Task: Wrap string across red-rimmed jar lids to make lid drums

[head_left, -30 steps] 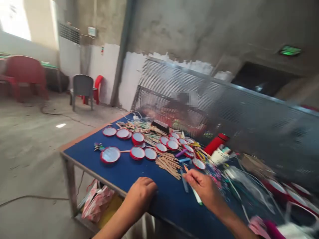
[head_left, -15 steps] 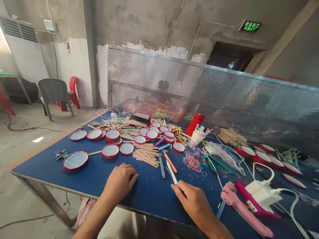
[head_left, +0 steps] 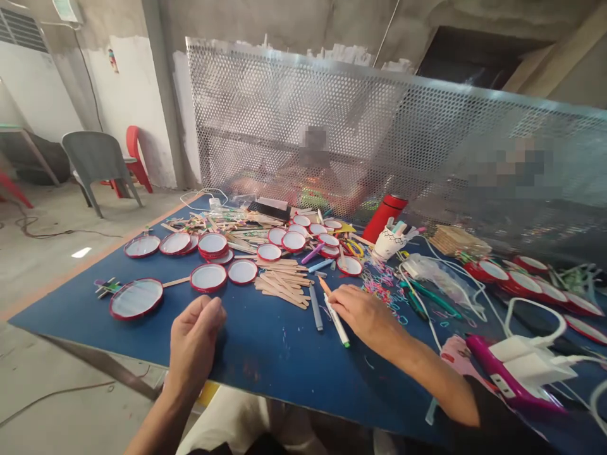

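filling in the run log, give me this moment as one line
left hand: curled, empty | nearest: red-rimmed disc | right hand: touching white marker

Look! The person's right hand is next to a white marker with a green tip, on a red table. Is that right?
No, one thing is wrong: the flat table top is dark blue, not red, as the head view shows. The person's right hand is next to the white marker with a green tip, as you said.

Blue work table (head_left: pixel 265 360) | red-rimmed discs (head_left: pixel 208 278) | wooden craft sticks (head_left: pixel 279 284) | marker pens (head_left: pixel 316 308)
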`<control>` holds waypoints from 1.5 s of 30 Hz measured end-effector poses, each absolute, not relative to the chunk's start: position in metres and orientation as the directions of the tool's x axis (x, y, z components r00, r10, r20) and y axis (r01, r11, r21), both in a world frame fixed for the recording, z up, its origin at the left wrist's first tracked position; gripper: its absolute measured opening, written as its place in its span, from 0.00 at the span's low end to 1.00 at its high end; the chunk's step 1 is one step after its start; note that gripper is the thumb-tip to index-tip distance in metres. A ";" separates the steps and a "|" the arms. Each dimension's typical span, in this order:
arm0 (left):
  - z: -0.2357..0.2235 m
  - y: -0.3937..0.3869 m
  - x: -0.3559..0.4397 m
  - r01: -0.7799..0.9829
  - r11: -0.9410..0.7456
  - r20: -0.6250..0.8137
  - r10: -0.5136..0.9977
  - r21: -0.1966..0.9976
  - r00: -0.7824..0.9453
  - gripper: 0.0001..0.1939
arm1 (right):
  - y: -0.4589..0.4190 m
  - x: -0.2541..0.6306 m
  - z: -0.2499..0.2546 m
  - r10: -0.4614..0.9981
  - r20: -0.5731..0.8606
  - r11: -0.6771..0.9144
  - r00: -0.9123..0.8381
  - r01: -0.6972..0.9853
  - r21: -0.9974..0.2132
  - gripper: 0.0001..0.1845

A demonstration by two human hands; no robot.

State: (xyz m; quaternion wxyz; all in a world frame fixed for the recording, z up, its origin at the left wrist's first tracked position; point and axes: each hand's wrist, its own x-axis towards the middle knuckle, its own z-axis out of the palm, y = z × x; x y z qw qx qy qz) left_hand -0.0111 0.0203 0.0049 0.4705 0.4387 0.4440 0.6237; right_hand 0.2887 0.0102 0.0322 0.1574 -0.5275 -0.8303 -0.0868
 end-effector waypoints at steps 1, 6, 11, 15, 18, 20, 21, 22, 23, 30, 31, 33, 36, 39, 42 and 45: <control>0.007 0.020 -0.010 -0.318 -0.166 0.118 0.979 0.934 -0.165 0.21 | 0.014 0.287 0.029 0.828 0.359 0.452 -0.431 0.891 0.027 0.12; 0.014 0.021 -0.007 -0.554 -0.017 0.038 0.999 0.832 0.027 0.16 | 0.030 0.276 0.010 0.695 0.309 0.538 -0.649 0.755 0.374 0.14; 0.009 0.021 -0.007 -0.523 0.049 -0.018 0.998 0.851 0.066 0.17 | 0.040 0.273 0.005 0.574 0.280 0.582 -0.770 0.624 0.522 0.13; 0.008 0.019 -0.007 -0.523 0.062 -0.043 0.998 0.850 0.048 0.18 | 0.036 0.278 0.017 0.562 0.316 0.557 -0.765 0.632 0.539 0.18; 0.006 0.018 -0.008 -0.497 0.095 -0.046 0.993 0.863 0.109 0.19 | 0.026 0.281 0.023 0.617 0.434 0.481 -0.656 0.751 0.452 0.19; 0.003 0.018 -0.010 -0.460 0.134 -0.050 0.981 0.878 0.189 0.19 | 0.017 0.280 0.024 0.668 0.487 0.447 -0.563 0.827 0.342 0.21; 0.001 0.018 -0.012 -0.439 0.148 -0.047 0.971 0.886 0.233 0.19 | 0.012 0.279 0.024 0.687 0.504 0.443 -0.524 0.851 0.282 0.21; 0.000 0.019 -0.013 -0.417 0.156 -0.039 0.961 0.895 0.275 0.19 | 0.007 0.277 0.024 0.702 0.514 0.446 -0.494 0.866 0.223 0.22; -0.001 0.019 -0.015 -0.390 0.158 -0.028 0.948 0.907 0.317 0.19 | 0.002 0.274 0.023 0.713 0.522 0.453 -0.467 0.876 0.166 0.21; 0.003 0.018 -0.019 -0.062 0.004 0.036 0.771 0.998 0.635 0.25 | -0.022 0.238 0.024 0.725 0.592 0.497 -0.353 0.862 -0.094 0.22; 0.003 0.018 -0.018 -0.026 -0.063 0.064 0.734 0.998 0.676 0.29 | -0.023 0.232 0.023 0.716 0.597 0.517 -0.362 0.849 -0.105 0.23; 0.003 0.019 -0.018 0.025 -0.161 0.094 0.689 0.987 0.718 0.34 | -0.023 0.218 0.020 0.690 0.610 0.561 -0.388 0.820 -0.113 0.25; 0.002 0.022 -0.016 0.078 -0.178 0.072 0.709 0.981 0.702 0.32 | -0.020 0.199 0.013 0.655 0.622 0.609 -0.428 0.787 -0.101 0.32; 0.001 0.022 -0.014 0.058 -0.094 0.027 0.721 0.994 0.692 0.32 | -0.015 0.184 0.010 0.653 0.618 0.609 -0.439 0.789 -0.082 0.36; 0.000 0.021 -0.012 0.017 -0.027 0.007 0.714 1.000 0.701 0.34 | -0.014 0.171 0.006 0.670 0.600 0.610 -0.436 0.785 -0.110 0.35; -0.003 0.020 -0.015 -0.013 -0.002 0.010 0.695 1.000 0.719 0.35 | -0.016 0.157 -0.004 0.685 0.589 0.663 -0.429 0.702 -0.261 0.30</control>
